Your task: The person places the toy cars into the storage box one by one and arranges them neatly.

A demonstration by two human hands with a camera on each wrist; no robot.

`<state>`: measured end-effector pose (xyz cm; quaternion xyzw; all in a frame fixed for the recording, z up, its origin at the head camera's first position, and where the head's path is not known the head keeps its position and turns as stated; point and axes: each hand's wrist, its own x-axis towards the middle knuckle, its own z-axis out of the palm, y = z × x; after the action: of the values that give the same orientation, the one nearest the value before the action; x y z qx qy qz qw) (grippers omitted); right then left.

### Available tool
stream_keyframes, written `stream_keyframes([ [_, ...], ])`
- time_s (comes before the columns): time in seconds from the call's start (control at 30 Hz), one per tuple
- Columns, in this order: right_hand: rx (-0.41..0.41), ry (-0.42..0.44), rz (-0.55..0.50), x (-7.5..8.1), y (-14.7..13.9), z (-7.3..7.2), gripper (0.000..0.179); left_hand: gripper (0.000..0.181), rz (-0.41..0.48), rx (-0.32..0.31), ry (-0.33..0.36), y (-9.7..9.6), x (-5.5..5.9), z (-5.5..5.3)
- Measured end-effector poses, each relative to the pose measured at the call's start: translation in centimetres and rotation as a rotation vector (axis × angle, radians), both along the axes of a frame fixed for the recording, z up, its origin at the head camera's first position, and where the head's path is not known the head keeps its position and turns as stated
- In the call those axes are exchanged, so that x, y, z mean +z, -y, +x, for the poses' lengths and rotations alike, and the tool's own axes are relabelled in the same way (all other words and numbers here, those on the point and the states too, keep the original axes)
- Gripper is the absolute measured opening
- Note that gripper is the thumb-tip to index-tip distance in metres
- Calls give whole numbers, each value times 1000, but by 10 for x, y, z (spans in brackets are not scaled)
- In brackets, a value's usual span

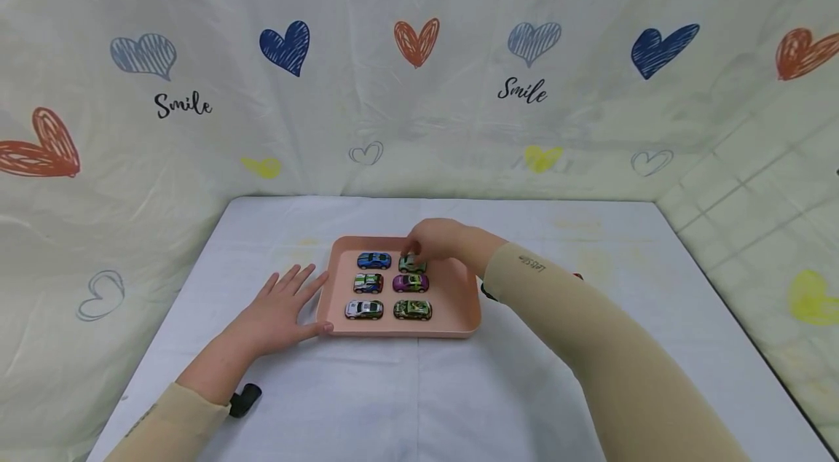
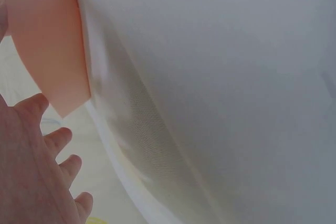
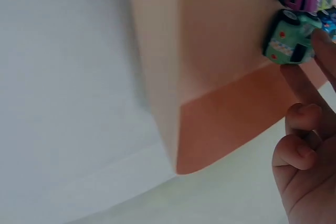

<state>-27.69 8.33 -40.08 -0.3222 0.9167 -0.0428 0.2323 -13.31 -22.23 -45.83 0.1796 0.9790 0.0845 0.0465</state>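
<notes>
A pink tray [image 1: 452, 305] carries several toy cars in two columns. My right hand [image 1: 438, 238] reaches over its far side and pinches the light green toy car [image 3: 286, 40] between thumb and index finger, its other fingers curled. Just in front of that car are a purple toy car [image 1: 411, 283] and a green patterned one [image 1: 413, 310]. The left column has a blue toy car [image 1: 374, 260], a multicoloured one [image 1: 368, 283] and a silver one [image 1: 364, 310]. My left hand [image 1: 278, 316] spreads its fingers at the tray's left side, thumb at the near left corner.
Under the tray lies a white cloth-covered table [image 1: 341, 404]. Behind it hangs a pale sheet [image 1: 459, 127] printed with hearts. A black device [image 1: 245, 400] sits at my left wrist. A small red thing [image 1: 577, 275] peeks out past my right sleeve.
</notes>
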Motion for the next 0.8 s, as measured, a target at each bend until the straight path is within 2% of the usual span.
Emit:
stream_keyframes([
  [0.17, 63, -44, 15, -2, -2, 0, 27, 98, 24, -1, -2, -2, 7, 3],
  [0.33, 94, -73, 37, -4, -2, -1, 25, 98, 0, 5, 11, -2, 8, 3],
  [0.6, 108, -105, 25, -7, -2, -3, 26, 98, -17, 7, 21, -2, 6, 2],
  [0.8, 108, -115, 29, -7, -1, -2, 26, 97, -12, 9, 26, -3, 8, 2],
])
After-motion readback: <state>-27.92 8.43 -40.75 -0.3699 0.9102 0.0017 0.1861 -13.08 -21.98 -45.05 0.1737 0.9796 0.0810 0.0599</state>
